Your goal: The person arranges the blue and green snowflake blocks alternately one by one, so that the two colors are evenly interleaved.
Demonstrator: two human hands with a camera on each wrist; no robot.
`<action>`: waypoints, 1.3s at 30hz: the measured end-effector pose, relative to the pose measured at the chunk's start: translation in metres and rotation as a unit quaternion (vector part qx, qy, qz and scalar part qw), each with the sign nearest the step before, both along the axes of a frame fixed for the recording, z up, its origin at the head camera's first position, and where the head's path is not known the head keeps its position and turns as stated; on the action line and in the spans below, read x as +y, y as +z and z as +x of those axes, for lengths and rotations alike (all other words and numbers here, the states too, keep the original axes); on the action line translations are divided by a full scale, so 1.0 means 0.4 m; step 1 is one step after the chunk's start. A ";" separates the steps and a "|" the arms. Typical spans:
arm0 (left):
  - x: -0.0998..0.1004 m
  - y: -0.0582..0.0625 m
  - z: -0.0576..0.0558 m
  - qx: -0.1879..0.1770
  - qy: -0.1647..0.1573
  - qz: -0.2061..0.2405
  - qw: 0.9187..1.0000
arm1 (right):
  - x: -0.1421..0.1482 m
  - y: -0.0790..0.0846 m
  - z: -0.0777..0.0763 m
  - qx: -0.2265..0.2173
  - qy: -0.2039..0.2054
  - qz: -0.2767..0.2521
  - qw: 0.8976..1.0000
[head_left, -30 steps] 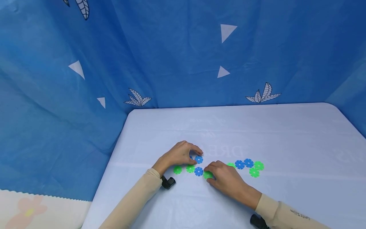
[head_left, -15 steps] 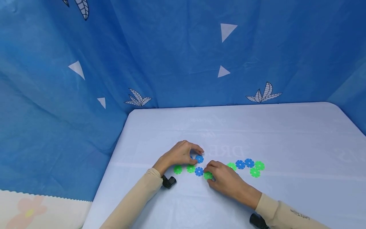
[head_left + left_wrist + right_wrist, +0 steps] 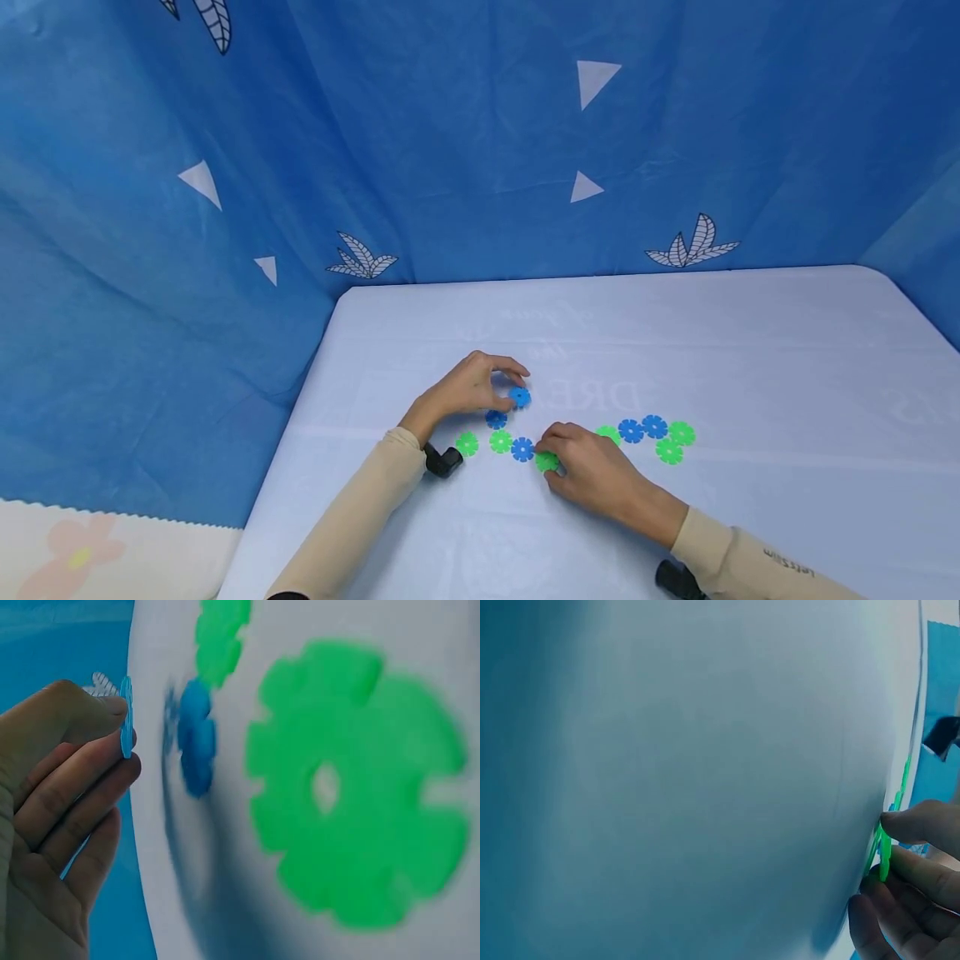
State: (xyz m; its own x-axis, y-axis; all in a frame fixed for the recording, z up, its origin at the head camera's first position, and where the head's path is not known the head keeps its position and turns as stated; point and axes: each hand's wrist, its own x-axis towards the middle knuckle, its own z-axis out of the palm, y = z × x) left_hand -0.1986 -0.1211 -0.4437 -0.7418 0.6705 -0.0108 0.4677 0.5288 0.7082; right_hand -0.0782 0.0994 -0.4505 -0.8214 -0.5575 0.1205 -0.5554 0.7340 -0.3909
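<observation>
My left hand (image 3: 467, 387) pinches a blue notched interlocking disc (image 3: 520, 397) between thumb and fingertips. In the left wrist view that blue disc stands edge-on, raised off the white table. Just below it on the table lies another blue disc (image 3: 496, 419). Two green discs (image 3: 501, 442) and a blue disc (image 3: 522, 449) lie flat between my hands. At the right end of this row my right hand (image 3: 592, 468) holds a green disc (image 3: 547, 461) by its edges. The right wrist view shows thumb and fingers on this green disc (image 3: 885, 855), low at the tabletop.
Right of my right hand lie more discs, green (image 3: 682, 433) and blue (image 3: 655, 427), close together and partly hidden by the hand. A white cloth covers the table (image 3: 750, 350). A blue printed curtain (image 3: 480, 150) hangs behind its far edge.
My left hand has lifted the blue disc and moved slightly away toward the far edge, uncovering the other blue disc. The right hand stays in place on the green disc.
</observation>
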 end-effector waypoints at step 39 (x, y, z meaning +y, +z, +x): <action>-0.144 -0.050 -0.092 0.003 0.163 0.055 0.985 | -0.014 -0.002 0.011 0.009 -0.031 -0.007 0.999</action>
State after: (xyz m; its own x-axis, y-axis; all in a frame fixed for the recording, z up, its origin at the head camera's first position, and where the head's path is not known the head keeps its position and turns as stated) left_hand -0.2354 -0.1788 -0.4638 -0.9175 0.3941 0.0534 0.2904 0.5720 0.7671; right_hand -0.0739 0.0939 -0.4514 -0.8521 -0.5032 0.1435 -0.5159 0.7620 -0.3913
